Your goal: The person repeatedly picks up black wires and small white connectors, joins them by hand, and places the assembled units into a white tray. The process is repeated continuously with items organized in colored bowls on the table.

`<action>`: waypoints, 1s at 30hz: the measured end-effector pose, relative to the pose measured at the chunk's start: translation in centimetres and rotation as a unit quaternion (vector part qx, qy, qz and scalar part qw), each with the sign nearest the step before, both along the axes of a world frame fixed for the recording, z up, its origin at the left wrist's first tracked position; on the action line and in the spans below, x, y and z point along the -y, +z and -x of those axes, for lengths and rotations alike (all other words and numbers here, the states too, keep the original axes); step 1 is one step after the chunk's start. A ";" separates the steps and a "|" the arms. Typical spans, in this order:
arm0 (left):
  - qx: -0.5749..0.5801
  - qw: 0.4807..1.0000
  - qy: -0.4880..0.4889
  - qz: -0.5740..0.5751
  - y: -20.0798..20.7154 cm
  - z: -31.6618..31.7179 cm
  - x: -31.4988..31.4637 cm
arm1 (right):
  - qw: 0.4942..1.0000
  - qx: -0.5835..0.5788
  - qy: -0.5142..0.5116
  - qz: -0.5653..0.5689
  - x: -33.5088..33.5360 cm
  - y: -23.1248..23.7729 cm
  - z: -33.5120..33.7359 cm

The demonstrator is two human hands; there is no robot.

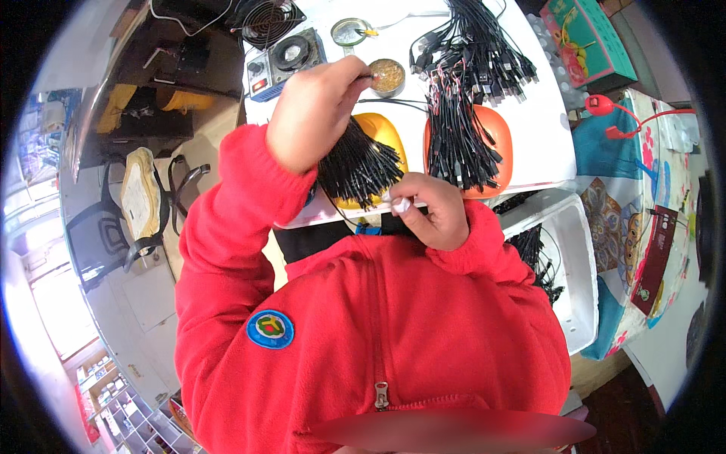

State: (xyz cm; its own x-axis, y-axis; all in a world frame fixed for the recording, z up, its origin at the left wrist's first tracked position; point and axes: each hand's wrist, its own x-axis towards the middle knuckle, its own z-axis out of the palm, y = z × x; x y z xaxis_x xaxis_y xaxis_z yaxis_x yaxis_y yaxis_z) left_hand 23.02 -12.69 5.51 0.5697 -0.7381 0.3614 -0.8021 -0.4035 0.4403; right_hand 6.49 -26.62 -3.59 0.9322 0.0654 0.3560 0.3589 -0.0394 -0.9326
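My left hand (314, 113) is raised over the table, thumb and fingers pinched on something thin and dark whose tip reaches the rim of a small round tin (388, 77) of amber-brown material. Beneath that wrist, a bundle of black cables (359, 168) fans out over a yellow bowl (387, 135). By the table's front edge my right hand (432, 212) is closed, thumb against fingers, beside the cable ends. White wrapping or material shows at its fingertips; whether it grips anything is unclear. An orange bowl (505, 144) bears another black cable bundle (460, 144) with stripped reddish wire ends.
A blue-sided device (266, 79) with a round black fan and red switch stands back left. An open tin lid (350, 32) lies behind the tin. More USB cables (480, 45) spread at the back. A white foam box (581, 265) with cables sits right, near a red cable (643, 117).
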 end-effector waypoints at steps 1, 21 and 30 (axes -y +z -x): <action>0.032 0.999 0.003 -0.040 -1.1 -1.4 1.0 | 1.000 -0.014 0.013 0.019 0.2 -0.2 -0.1; 0.099 0.972 -0.015 -0.214 -8.6 -6.3 3.7 | 0.999 -0.022 0.018 0.031 1.8 -0.6 -1.6; 0.143 0.963 -0.018 -0.229 -8.9 -6.2 4.0 | 0.998 -0.030 0.001 0.046 1.6 -0.5 -1.5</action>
State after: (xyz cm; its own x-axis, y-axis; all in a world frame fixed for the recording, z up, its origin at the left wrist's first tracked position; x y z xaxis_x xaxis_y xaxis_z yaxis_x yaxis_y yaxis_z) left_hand 29.21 -16.66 -3.43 0.4661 -0.8750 0.1311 -0.8814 -0.4721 -0.0174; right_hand 8.04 -28.19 -4.12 0.9516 0.0969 0.2918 0.3026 -0.1260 -0.9448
